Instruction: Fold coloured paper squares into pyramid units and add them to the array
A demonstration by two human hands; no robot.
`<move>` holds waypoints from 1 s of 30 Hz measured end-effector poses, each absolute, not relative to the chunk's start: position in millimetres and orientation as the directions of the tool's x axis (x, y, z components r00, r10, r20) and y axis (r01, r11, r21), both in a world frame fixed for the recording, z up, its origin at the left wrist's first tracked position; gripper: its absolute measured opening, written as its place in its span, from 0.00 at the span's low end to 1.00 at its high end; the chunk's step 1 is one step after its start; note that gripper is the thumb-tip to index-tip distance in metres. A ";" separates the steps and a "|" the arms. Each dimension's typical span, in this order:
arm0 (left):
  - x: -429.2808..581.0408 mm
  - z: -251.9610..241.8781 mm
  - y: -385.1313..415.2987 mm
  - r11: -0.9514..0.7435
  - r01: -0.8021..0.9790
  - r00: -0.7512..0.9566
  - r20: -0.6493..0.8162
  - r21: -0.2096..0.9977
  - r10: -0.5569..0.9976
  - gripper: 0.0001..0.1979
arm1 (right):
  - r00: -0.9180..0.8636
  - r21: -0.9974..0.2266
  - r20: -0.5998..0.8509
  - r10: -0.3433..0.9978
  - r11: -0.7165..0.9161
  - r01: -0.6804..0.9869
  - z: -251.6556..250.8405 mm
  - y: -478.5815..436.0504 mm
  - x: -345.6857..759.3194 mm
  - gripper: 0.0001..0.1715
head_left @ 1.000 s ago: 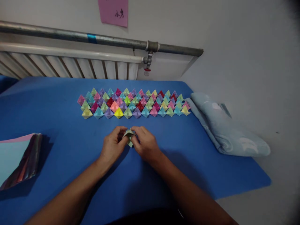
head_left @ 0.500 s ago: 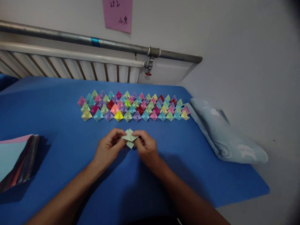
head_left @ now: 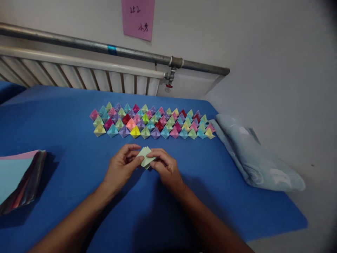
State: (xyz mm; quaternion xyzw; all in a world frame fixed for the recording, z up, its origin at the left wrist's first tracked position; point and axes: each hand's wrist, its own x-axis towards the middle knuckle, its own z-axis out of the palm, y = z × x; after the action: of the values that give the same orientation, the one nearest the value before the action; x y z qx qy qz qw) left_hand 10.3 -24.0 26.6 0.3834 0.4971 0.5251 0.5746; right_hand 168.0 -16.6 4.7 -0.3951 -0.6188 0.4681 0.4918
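Observation:
A pale green folded paper, roughly diamond-shaped with layered edges, is held between my two hands just above the blue tabletop. My left hand pinches its left side, the thumb lying across the front face. On the right side, my right hand grips it with thumb and fingers. Beyond my hands, several rows of small folded paper boats in many colours stand close together on the table.
At the left lies a stack of coloured paper sheets. A folded pale blue cloth rests along the table's right edge. Behind the table are a white radiator, a metal pipe with a red-handled valve, and a pink note.
The green paper's upper flap has come down, so its front is now a flatter diamond. My left thumb has moved onto its face. The whole view has shifted slightly.

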 end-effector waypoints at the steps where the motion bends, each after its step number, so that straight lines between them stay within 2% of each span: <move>1: 10.5 26.3 -24.4 0.153 -0.220 -0.040 -0.166 0.963 0.985 0.22 | -0.203 -0.977 0.205 0.958 0.211 0.010 5.9 -16.5 167.9 0.09; 4: 10.5 24.2 -25.3 0.159 -0.214 -0.014 -0.166 0.964 0.986 0.22 | -0.142 -0.993 0.110 0.984 0.101 -0.067 6.2 -15.0 165.2 0.09; 8: 9.2 20.4 -24.8 0.156 -0.211 0.007 -0.158 0.965 0.987 0.20 | -0.053 -0.984 0.012 0.998 0.003 -0.178 1.9 -10.5 161.7 0.16; 12: 7.3 17.9 -23.8 0.166 -0.188 0.018 -0.166 0.968 0.986 0.19 | -0.115 -0.987 -0.085 0.990 -0.100 -0.128 2.3 -8.1 164.0 0.12; 25: 6.4 18.0 -21.0 0.244 -0.169 -0.036 -0.253 0.955 0.967 0.13 | -0.141 -0.993 -0.073 0.987 -0.084 -0.077 2.7 -10.9 162.3 0.10; 30: 5.5 20.3 -21.2 0.236 -0.084 -0.016 -0.238 0.968 0.971 0.13 | -0.134 -0.997 -0.044 0.990 -0.052 -0.056 4.7 -12.3 162.8 0.09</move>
State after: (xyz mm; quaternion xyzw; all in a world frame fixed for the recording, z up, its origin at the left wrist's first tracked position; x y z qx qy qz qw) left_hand 5.5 -21.2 20.3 0.4092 0.5419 0.4630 0.5696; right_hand 162.8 -12.3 4.7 -0.4624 -0.5050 0.5587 0.4681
